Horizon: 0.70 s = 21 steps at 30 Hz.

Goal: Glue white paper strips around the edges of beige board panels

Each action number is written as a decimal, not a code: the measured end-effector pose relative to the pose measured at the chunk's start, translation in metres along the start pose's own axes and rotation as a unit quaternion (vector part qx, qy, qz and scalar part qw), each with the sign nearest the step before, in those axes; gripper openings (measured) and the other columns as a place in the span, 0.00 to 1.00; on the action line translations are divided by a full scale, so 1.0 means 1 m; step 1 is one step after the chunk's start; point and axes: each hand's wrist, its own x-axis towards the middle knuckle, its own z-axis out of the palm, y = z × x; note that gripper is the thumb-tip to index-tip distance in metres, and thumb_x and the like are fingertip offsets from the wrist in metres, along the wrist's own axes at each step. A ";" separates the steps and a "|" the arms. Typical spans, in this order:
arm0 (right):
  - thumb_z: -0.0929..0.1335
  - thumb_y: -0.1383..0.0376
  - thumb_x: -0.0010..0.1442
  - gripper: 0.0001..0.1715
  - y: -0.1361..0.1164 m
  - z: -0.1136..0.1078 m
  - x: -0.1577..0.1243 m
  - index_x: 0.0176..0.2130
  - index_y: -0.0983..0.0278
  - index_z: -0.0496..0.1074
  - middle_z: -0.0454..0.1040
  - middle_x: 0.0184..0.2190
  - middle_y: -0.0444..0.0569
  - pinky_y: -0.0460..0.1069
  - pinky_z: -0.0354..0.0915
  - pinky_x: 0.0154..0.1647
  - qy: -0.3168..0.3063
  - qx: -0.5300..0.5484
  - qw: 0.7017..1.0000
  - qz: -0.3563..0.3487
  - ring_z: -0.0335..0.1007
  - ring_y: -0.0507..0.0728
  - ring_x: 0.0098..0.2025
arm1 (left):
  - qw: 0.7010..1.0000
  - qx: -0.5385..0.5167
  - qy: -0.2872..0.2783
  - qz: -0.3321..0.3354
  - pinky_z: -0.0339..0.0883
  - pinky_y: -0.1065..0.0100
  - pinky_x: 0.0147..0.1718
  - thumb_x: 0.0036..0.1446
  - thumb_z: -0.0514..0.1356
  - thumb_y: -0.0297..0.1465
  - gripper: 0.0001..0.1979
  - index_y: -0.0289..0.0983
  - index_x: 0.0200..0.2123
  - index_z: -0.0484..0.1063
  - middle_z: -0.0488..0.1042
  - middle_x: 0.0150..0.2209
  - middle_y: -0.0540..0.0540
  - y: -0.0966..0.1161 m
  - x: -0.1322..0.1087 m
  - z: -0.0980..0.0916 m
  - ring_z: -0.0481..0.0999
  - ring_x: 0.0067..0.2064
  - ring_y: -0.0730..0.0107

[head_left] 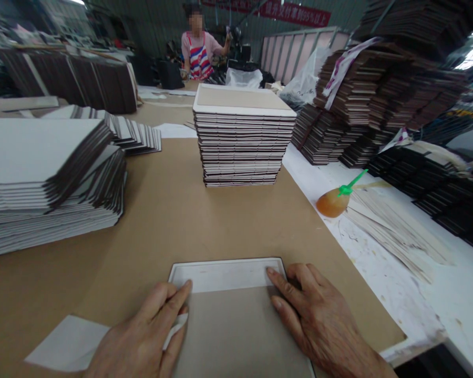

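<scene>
A flat panel (236, 325) lies on the brown board at the front, grey-beige with a white band across its far end and a thin dark edge. My left hand (150, 325) rests on its left side, index fingertip on the band's lower corner, with a small white slip (176, 331) caught between the fingers. On the right side, my right hand (315, 315) lies with its fingers apart, index fingertip on the white band and thumb on the beige part. Beside my left hand, a white paper piece (67, 344) lies partly under it.
A tall stack of panels (244, 149) stands ahead, more white panels (35, 152) at left. An orange glue bottle (333, 203) with green nozzle lies at right near paper strips (394, 231). Dark bundles (362, 100) rise behind; a person (199, 50) stands at the back.
</scene>
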 end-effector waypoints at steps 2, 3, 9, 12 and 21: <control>0.63 0.59 0.64 0.23 0.002 0.002 -0.001 0.57 0.60 0.66 0.65 0.41 0.54 0.56 0.69 0.40 0.017 -0.003 1.000 -0.010 0.65 0.58 0.40 | 1.000 -0.008 -0.013 -0.008 0.75 0.70 0.32 0.60 0.50 0.29 0.23 0.37 0.59 0.55 0.67 0.45 0.42 0.003 0.001 -0.005 0.77 0.36 0.68; 0.63 0.59 0.64 0.23 0.003 0.003 -0.001 0.57 0.60 0.66 0.65 0.41 0.54 0.56 0.70 0.40 0.031 -0.006 0.999 -0.015 0.65 0.58 0.40 | 1.000 -0.015 -0.019 -0.016 0.75 0.69 0.33 0.60 0.50 0.29 0.23 0.37 0.58 0.55 0.68 0.44 0.42 0.005 0.002 -0.008 0.77 0.37 0.68; 0.64 0.56 0.62 0.25 0.009 0.008 -0.001 0.57 0.61 0.67 0.66 0.41 0.54 0.53 0.71 0.34 0.086 -0.035 0.993 -0.075 0.66 0.57 0.37 | 0.996 -0.060 -0.020 -0.062 0.75 0.64 0.36 0.59 0.49 0.26 0.23 0.38 0.59 0.53 0.67 0.45 0.42 0.015 0.007 -0.019 0.76 0.40 0.65; 0.65 0.56 0.61 0.23 0.009 0.006 0.001 0.54 0.60 0.70 0.67 0.41 0.54 0.53 0.71 0.34 0.096 -0.045 0.990 -0.093 0.65 0.58 0.38 | 0.995 -0.070 -0.031 -0.067 0.75 0.64 0.36 0.58 0.49 0.25 0.22 0.36 0.57 0.56 0.66 0.45 0.41 0.016 0.007 -0.019 0.76 0.39 0.66; 0.67 0.57 0.60 0.26 0.011 0.006 -0.006 0.55 0.62 0.69 0.68 0.47 0.55 0.55 0.67 0.42 0.100 -0.044 0.991 -0.076 0.63 0.60 0.44 | 0.992 -0.071 -0.017 -0.102 0.74 0.61 0.40 0.58 0.50 0.26 0.18 0.38 0.52 0.60 0.64 0.50 0.39 0.016 0.007 -0.020 0.75 0.44 0.63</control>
